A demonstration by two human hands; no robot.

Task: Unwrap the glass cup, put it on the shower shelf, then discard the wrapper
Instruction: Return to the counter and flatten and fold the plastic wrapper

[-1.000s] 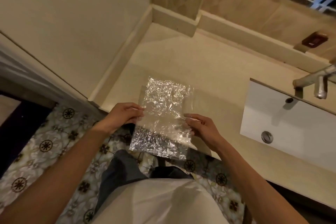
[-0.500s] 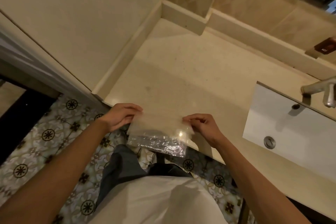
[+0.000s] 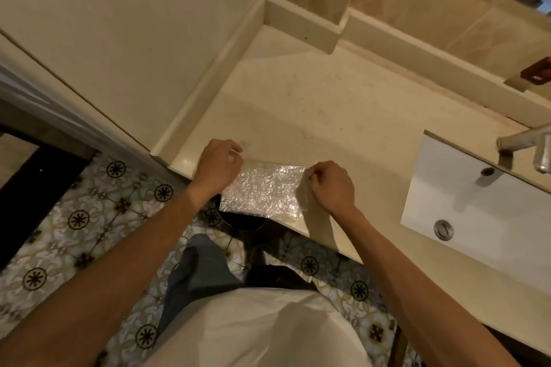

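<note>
A crinkled clear plastic wrapper [image 3: 264, 192] is stretched flat between my two hands at the front edge of the beige counter [image 3: 313, 104]. My left hand [image 3: 216, 165] pinches its left end and my right hand [image 3: 329, 186] pinches its right end. The wrapper lies folded into a short wide strip, half over the counter edge. Below it a dark round bin [image 3: 243, 222] shows on the floor. No glass cup or shower shelf is in view.
A white rectangular sink [image 3: 477, 211] with a metal faucet [image 3: 527, 143] lies to the right. Beige walls enclose the counter at left and back. A patterned tile floor [image 3: 98, 211] runs below, with my legs and white shirt in the foreground.
The wrapper, held up as a tall open sheet before, has been folded down into a short strip. Both hands have stayed at its ends, lowered near the counter edge.
</note>
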